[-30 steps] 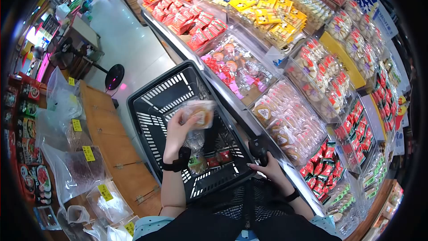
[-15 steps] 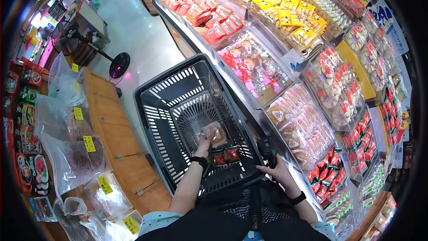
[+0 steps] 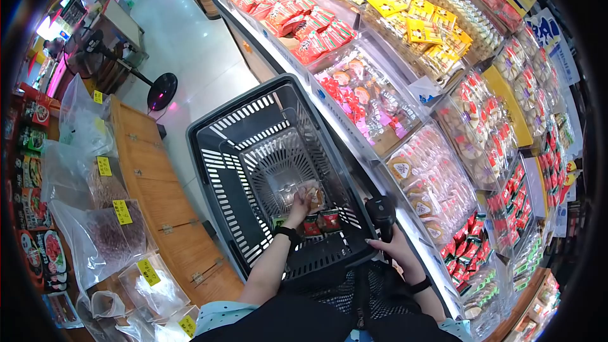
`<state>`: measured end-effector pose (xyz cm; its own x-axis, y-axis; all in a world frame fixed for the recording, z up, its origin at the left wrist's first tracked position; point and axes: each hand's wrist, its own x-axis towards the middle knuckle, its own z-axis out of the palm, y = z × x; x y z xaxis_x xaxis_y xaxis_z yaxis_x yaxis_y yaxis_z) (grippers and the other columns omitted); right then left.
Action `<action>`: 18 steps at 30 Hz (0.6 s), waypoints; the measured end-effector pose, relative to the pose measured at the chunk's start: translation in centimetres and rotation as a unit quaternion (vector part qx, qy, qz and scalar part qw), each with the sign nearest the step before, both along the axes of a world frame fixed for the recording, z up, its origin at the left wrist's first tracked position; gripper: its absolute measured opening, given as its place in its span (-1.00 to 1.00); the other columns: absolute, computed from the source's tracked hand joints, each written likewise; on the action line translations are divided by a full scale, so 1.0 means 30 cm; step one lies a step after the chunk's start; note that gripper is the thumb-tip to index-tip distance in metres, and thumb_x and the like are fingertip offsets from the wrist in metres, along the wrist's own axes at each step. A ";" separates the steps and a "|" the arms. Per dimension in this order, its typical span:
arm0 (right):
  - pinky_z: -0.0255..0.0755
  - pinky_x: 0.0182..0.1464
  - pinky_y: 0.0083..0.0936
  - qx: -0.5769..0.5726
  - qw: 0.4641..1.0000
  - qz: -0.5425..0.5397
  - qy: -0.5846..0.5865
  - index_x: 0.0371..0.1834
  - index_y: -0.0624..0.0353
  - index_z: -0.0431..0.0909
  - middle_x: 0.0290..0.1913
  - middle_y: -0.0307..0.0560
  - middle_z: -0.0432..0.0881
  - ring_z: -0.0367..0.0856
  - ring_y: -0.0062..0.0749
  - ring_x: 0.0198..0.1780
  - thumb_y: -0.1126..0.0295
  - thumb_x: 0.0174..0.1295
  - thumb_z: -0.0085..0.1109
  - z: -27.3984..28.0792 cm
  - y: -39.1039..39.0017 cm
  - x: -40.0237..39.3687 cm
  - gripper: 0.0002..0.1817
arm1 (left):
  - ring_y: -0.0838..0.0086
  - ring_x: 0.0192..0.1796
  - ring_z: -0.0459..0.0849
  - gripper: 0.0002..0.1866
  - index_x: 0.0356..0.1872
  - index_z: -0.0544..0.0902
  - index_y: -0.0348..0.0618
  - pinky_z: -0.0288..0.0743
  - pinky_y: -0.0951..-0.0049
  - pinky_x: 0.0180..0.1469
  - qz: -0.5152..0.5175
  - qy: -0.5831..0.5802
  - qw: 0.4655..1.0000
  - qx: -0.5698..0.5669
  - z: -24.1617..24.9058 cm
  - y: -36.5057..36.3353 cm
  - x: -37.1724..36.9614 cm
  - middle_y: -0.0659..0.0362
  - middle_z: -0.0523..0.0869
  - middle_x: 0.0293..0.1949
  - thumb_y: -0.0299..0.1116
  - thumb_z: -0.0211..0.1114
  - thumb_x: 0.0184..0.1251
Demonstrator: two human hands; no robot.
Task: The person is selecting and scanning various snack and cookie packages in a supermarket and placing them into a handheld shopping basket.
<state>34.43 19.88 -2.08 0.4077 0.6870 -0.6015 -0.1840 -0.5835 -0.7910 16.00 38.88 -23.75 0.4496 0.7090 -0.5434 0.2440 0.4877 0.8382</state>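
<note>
A dark grey shopping basket [image 3: 209, 171] with slotted walls stands in front of my body. My left hand [image 3: 299, 209] reaches down inside it, its fingers closed at a clear-wrapped snack packet [image 3: 315, 195]. Small red-and-green packets [image 3: 321, 222] lie on the basket floor just below that hand, and a bit of a green packet [image 3: 278, 221] shows beside the wrist. At the basket's right rim, my right hand [image 3: 396, 247] is wrapped round a black handle [image 3: 380, 212] that rises above the rim. Part of its grip is hidden by the handle.
Along the right runs a display counter [image 3: 342, 111] with bins of wrapped snacks, including biscuit packets [image 3: 427, 180] and red-green packets [image 3: 467, 247]. A wooden cabinet [image 3: 155, 177] with bagged dry goods [image 3: 114, 231] borders the left. Farther ahead, a fan base [image 3: 163, 92] stands on the tiled floor.
My left hand has shifted slightly right and down in the basket, with the clear packet moved a little too. A green packet shows by the wrist. My right hand stays at the handle.
</note>
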 end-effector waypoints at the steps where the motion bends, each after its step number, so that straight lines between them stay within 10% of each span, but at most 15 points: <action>1: 0.28 0.12 -0.51 -0.030 0.999 0.008 0.015 0.18 0.25 0.25 0.02 -0.06 0.46 0.41 -0.41 0.06 0.20 -0.24 0.48 0.023 0.014 -0.002 -0.13 | 0.42 -0.06 0.55 -0.46 0.09 0.29 -0.35 0.41 0.49 -0.05 -0.036 0.044 0.995 0.082 0.018 0.007 0.007 0.05 0.55 -0.05 -0.19 0.22 0.25; 3: 0.27 0.13 -0.51 -0.060 0.998 0.020 0.030 0.18 0.25 0.25 0.02 -0.06 0.46 0.41 -0.41 0.06 0.22 -0.24 0.49 0.027 0.030 -0.005 -0.13 | 0.14 0.03 0.50 -0.48 0.02 0.30 -0.42 0.36 0.23 0.06 -0.102 0.093 0.982 0.130 0.077 0.018 0.005 -0.13 0.50 -0.04 -0.14 0.14 0.27; 5: 0.29 0.11 -0.49 -0.002 0.999 0.015 0.039 0.19 0.24 0.24 0.03 -0.07 0.45 0.41 -0.41 0.06 0.29 -0.20 0.47 0.004 0.031 -0.009 -0.16 | 0.06 0.13 0.39 -0.43 0.00 0.33 -0.42 0.24 0.10 0.13 -0.171 0.386 0.840 0.340 0.143 0.023 0.017 -0.14 0.45 0.01 -0.08 0.16 0.21; 13: 0.31 0.10 -0.50 0.063 0.994 0.019 0.088 0.23 0.24 0.13 0.08 -0.06 0.39 0.39 -0.44 0.08 0.36 -0.12 0.44 0.040 0.062 0.005 -0.16 | 0.05 -0.06 0.54 -0.49 0.00 0.45 -0.35 0.37 0.20 0.03 -0.075 0.309 0.884 0.344 0.680 0.230 -0.044 -0.14 0.59 -0.14 -0.09 0.13 0.22; 18: 0.30 0.12 -0.53 0.052 0.995 0.058 0.060 0.22 0.30 0.11 0.08 -0.04 0.39 0.38 -0.43 0.09 0.30 -0.13 0.46 0.020 0.052 0.066 -0.13 | 0.07 0.03 0.48 -0.46 0.04 0.41 -0.35 0.32 0.15 0.07 0.016 0.436 0.777 0.453 0.924 0.137 -0.175 -0.14 0.52 -0.05 -0.13 0.22 0.16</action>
<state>36.41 21.44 -1.48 0.2515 0.7861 -0.5646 -0.2177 -0.5224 -0.8244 10.75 42.98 3.97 0.1655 0.9814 0.0974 0.9121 -0.1898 0.3634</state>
